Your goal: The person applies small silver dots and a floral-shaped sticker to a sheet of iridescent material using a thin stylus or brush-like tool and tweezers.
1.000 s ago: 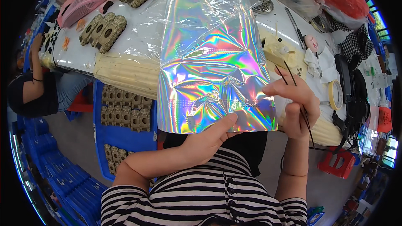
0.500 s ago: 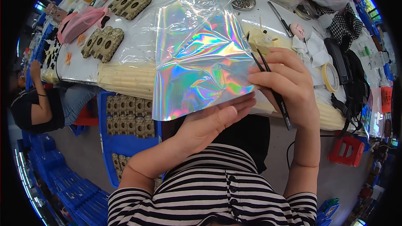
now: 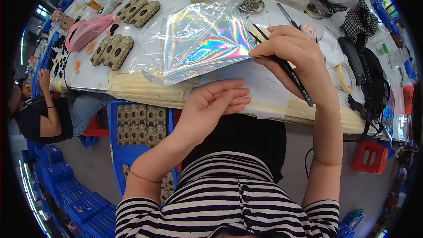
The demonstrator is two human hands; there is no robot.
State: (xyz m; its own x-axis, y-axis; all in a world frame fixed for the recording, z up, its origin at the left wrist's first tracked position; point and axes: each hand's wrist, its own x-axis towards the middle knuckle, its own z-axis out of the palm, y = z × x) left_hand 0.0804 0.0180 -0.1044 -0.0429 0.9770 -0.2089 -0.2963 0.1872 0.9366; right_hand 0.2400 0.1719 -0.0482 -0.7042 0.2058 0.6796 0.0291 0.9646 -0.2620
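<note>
Hand on the right (image 3: 294,55): finger and thumb pinched together on the near right corner of an iridescent sheet (image 3: 211,44), with black tweezers (image 3: 292,77) lodged in the same grip, tips toward the sheet's right edge. Hand on the left (image 3: 207,110): empty, fingers half extended, in front of the sheet's near edge and apart from it. The sheet slopes above the worktop (image 3: 88,76), its near edge raised; whether its far end rests on the surface cannot be told through the glare. Beneath and in front lies white paper (image 3: 260,90) dotted with dark specks, reaching over the cream padded edge (image 3: 132,86).

Beyond the sheet, a round metal dish (image 3: 250,13) of tiny parts stands close to its far right corner. To the left, clear film (image 3: 145,46) spreads toward two groups of camouflage-patterned casings (image 3: 110,55); more sit in a blue tray (image 3: 128,154) below the worktop.

Likely faults: one-corner support could let the thin sheet sag and crease; the tweezer tips, so near, might scratch or pierce it; a sweeping edge could scatter the specks or catch the dish; a tug on the clear film, if it is joined, might shift the casings.
</note>
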